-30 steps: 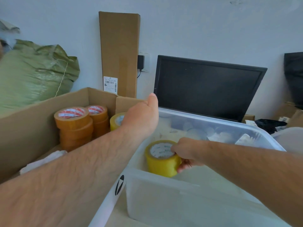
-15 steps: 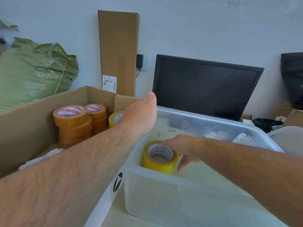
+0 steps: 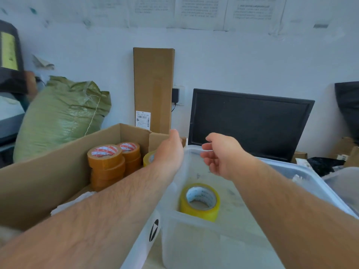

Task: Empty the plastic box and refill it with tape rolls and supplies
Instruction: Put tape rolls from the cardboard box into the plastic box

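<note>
early in refilling: one yellow roll [image 3: 200,203] in plastic box [image 3: 196,239], brown rolls [image 3: 105,162] left outside; right hand [image 3: 221,155] slack, empty; left hand [image 3: 171,151] grip hidden, cannot tell.

This looks like a packing or stock room attached to a small office. An open cardboard box [image 3: 58,171] holds stacked brown tape rolls [image 3: 105,158], a stuffed green woven sack [image 3: 62,117] sits behind it, and a tall flat carton [image 3: 153,84] with a barcode label [image 3: 143,118] leans upright against the wall. The office side shows in the dark monitor [image 3: 250,123] standing against the wall, the printed sheets [image 3: 196,10] pinned high above it, and more small cartons [image 3: 343,150] piled at the far right.
</note>
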Tool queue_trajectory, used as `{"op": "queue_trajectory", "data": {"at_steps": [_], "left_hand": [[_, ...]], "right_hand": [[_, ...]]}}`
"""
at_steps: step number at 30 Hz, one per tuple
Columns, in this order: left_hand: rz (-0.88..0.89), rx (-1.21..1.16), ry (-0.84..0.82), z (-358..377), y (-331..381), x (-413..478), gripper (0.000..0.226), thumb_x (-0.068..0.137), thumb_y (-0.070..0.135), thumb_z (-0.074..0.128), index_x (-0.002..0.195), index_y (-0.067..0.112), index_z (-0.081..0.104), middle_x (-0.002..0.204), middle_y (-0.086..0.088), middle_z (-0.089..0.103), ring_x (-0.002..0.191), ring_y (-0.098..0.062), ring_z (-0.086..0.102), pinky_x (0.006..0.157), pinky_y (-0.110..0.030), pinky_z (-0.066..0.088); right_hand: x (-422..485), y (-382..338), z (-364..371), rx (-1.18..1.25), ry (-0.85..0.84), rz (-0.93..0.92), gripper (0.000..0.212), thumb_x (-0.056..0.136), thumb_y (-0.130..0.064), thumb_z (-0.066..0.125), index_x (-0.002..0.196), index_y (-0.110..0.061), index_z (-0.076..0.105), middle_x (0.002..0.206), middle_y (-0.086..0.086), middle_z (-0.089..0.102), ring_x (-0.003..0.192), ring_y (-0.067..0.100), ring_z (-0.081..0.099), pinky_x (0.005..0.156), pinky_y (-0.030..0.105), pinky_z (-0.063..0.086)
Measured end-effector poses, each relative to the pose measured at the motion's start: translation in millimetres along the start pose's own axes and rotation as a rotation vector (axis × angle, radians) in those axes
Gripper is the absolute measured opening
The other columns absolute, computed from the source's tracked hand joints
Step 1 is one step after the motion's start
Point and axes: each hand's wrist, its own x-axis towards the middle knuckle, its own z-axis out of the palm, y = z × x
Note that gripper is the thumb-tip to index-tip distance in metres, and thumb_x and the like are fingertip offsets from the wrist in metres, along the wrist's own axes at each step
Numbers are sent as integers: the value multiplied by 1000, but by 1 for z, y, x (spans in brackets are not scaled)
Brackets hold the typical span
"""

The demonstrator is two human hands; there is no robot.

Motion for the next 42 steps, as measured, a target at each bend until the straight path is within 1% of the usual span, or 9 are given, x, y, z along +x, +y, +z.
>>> {"op": "queue_trajectory", "data": {"at_steps": [5,9,16,22,28,32,36,39,42], "left_hand": [[-79,-163,146,-34,4,17,52,102,49,22,115,15,60,102,-4,64,86,-18,58,75,-34,45],[-199,63,181,-76,-14,49,60,99,56,26,125,10,56,106,-7,62,86,-20,60,70,-32,54],[-295,410,-76,-68,-61,82,59,94,54,51,135,12,49,104,-7,61,88,-23,65,67,-32,60],[-233,509,33,-58,-68,99,35,98,37,49,116,9,58,92,-11,69,67,-22,73,62,-30,62],[-213,592,107,-57,-66,91,32,100,34,47,113,7,58,92,-11,67,68,-21,72,62,-28,61],[-107,568,145,-72,-56,93,38,101,29,43,113,-4,58,98,-18,71,56,-21,61,47,-24,50],[-131,357,221,-99,-31,90,48,96,37,42,115,-5,55,57,-17,69,38,-21,49,51,-27,44],[-47,367,197,-111,2,72,45,96,36,41,105,-5,56,56,-14,69,36,-16,46,44,-20,40],[64,463,137,-109,31,43,48,91,37,44,91,-5,66,57,-12,70,43,-18,49,60,-30,44]], "right_hand": [[9,14,8,86,-10,-108,25,95,-29,53,94,-7,64,66,7,60,49,17,46,46,24,36],[10,20,4,44,-1,-126,26,96,-31,53,91,-8,65,68,7,58,51,18,45,48,27,37],[9,23,10,-84,-28,-176,26,97,-31,53,92,-10,66,68,5,58,51,18,46,50,29,38],[12,22,14,-280,-26,-234,23,95,-28,50,85,-14,65,65,2,60,56,19,44,54,32,35],[11,23,12,-285,-3,-236,25,95,-30,51,84,-13,65,68,3,58,58,19,43,58,33,34],[12,23,10,-268,19,-218,26,93,-32,51,83,-13,65,68,3,58,58,19,43,58,33,35],[10,21,10,-199,38,-231,26,93,-32,52,84,-11,65,70,4,56,59,20,45,58,33,39],[7,18,8,-109,46,-293,34,97,-42,53,89,-14,70,75,4,63,65,18,55,63,33,47],[2,13,7,58,-96,-300,45,94,-61,52,110,-21,65,98,6,72,88,21,69,77,33,55]]}}
